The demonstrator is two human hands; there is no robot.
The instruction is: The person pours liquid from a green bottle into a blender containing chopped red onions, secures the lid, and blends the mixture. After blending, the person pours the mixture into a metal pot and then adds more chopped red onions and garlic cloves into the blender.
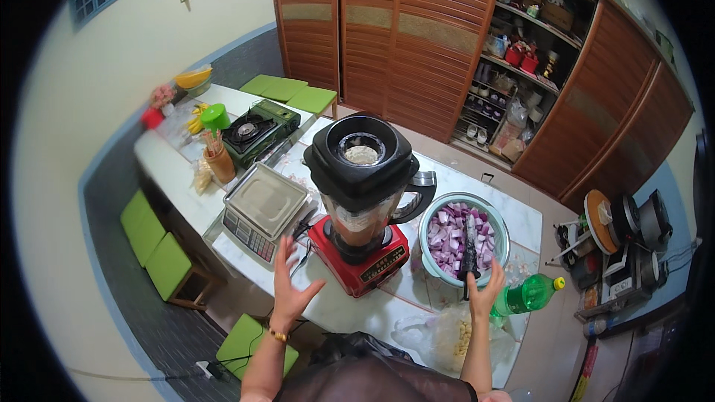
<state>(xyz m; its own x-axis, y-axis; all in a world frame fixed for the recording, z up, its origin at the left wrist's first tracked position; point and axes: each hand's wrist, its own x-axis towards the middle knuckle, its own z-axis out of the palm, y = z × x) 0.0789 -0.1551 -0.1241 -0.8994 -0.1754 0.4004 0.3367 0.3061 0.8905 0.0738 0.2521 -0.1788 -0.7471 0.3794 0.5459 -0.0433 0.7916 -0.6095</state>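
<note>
A blender with a red base (360,265) stands in front of me on a marble-patterned table. Its jug (357,218) has a black lid (363,162) with an open centre hole, and pale stuff shows inside. My left hand (293,293) is raised with fingers spread, left of the base and holding nothing. To the right, chopped purple onion (449,237) fills a light blue basket (500,215). A black blender tamper (470,243) lies across the onion, its end over the basket's near rim. My right hand (485,293) is open beside that end; whether the thumb touches it is unclear.
Left of the blender sits a digital scale (265,198), with a portable gas stove (251,134) and a chopstick holder (219,162) behind. A green plastic bottle (522,297) lies near my right hand. Plastic bags with peeled garlic-like pieces (462,338) lie at the near edge.
</note>
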